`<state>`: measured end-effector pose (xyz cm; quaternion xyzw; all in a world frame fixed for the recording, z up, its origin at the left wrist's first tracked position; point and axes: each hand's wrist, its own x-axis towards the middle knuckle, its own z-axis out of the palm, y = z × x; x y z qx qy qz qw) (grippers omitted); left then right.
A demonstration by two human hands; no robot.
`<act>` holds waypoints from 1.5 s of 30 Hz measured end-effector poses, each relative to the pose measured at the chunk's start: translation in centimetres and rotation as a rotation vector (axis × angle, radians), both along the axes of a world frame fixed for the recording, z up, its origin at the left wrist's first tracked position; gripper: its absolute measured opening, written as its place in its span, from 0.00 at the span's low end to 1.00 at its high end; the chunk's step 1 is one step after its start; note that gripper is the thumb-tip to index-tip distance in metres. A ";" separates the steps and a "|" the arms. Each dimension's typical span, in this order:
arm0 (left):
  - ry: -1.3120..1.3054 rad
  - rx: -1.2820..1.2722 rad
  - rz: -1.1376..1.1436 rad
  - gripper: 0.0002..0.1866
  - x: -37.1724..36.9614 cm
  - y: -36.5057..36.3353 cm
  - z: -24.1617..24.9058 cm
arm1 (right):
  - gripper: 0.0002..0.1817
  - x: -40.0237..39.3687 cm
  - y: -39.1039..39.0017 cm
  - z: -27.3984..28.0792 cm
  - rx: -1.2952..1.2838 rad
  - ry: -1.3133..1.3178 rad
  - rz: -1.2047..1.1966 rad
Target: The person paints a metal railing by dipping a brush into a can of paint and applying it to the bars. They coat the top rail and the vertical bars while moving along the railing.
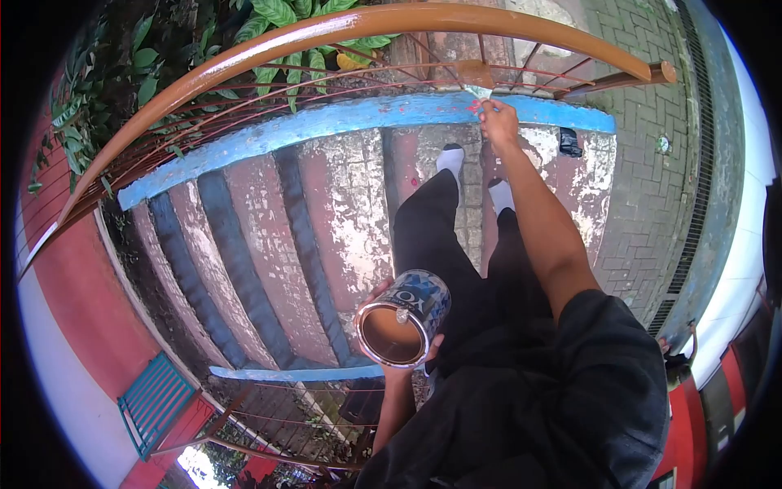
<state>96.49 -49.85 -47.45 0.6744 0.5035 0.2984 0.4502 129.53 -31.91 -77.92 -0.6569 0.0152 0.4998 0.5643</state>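
My left hand (397,373) is wrapped around a paint can (423,287) with a blue patterned label. The can tilts toward me, and brown paint (393,335) shows inside its open top. At the far side, my outstretched right hand (498,125) grips a paintbrush (478,91). Its brown-coated head lies against the lower part of the railing's thin bars, though exact contact is hard to tell. Above the brush curves the railing's glossy brown handrail (358,24). A blue-painted ledge (326,122) runs beneath my right hand.
Worn, peeling steps (261,236) descend on the left, with my feet on the stairs. Leafy plants (277,12) grow behind the railing. A black object (569,143) lies near the ledge's right end. Brick paving (639,163) and a drain grate (692,163) lie right; a teal slatted panel (157,405) stands lower left.
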 end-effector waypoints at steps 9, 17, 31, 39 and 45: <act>-0.028 0.029 -0.054 0.69 1.0 0.3 1.0 | 0.08 0.6 -2.8 -1.9 -0.268 -0.026 0.135; -0.040 -0.001 -0.079 0.70 1.0 -0.3 0.3 | 0.07 5.3 -0.4 0.4 0.004 0.223 -0.055; -0.056 0.042 -0.114 0.70 1.7 1.7 -0.8 | 0.08 6.4 -3.7 -2.0 -0.068 0.133 -0.366; -0.058 0.043 -0.083 0.69 1.8 2.2 -0.7 | 0.13 3.8 0.0 -1.0 -0.231 -0.111 -0.131; -0.054 0.013 -0.060 0.68 2.2 2.3 -0.6 | 0.10 3.9 -0.7 2.0 -0.136 0.063 -0.011</act>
